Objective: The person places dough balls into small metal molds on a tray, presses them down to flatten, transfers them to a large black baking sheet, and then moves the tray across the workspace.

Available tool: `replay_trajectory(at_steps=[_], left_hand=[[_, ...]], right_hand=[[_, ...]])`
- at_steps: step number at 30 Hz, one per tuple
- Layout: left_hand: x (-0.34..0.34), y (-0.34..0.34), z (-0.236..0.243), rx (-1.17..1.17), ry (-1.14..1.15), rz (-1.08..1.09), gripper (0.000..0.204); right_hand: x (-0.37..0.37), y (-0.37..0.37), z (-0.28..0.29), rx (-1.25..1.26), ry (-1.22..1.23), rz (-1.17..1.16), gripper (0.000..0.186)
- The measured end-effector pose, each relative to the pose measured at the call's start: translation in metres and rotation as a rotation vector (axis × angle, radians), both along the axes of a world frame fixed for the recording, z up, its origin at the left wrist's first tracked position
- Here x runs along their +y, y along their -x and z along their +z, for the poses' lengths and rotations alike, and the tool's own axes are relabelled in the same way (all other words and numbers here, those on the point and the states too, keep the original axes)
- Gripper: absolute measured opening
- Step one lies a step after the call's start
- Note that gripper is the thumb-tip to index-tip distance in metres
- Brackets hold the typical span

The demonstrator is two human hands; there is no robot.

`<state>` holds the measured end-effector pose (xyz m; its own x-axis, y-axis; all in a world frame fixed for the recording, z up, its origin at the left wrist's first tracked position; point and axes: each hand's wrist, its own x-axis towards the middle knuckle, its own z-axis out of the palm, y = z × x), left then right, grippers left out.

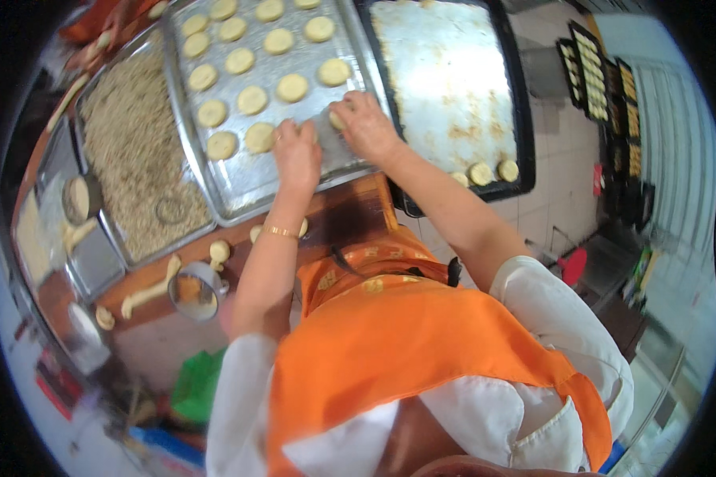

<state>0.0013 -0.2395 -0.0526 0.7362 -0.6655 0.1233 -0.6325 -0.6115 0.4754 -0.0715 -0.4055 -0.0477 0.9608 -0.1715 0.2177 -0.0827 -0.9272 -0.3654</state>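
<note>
Round pale-yellow dough cakes (292,88): apparently placing near row; right hand (365,127) has fingers around one, left hand (297,149) touches another (grip hidden, cannot tell); next, presumably, release

Over a silver baking tray (232,184) with rows of pale dough rounds (292,87), the right hand (366,127) curls its fingers about one round; the left hand (297,155) is just beside. A dark-edged tray (453,79) lies right, tan crumbs (135,135) left, near the wooden tabletop (358,195) edge.
</note>
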Motion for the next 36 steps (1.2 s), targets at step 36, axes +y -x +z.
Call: replay_trajectory(at_steps=[36], left_hand=[[-0.173,0.156,-0.042,0.511,-0.114,-0.108,0.060]], right_hand=[[-0.142,0.220,-0.024,0.229,-0.429,-0.573,0.045]])
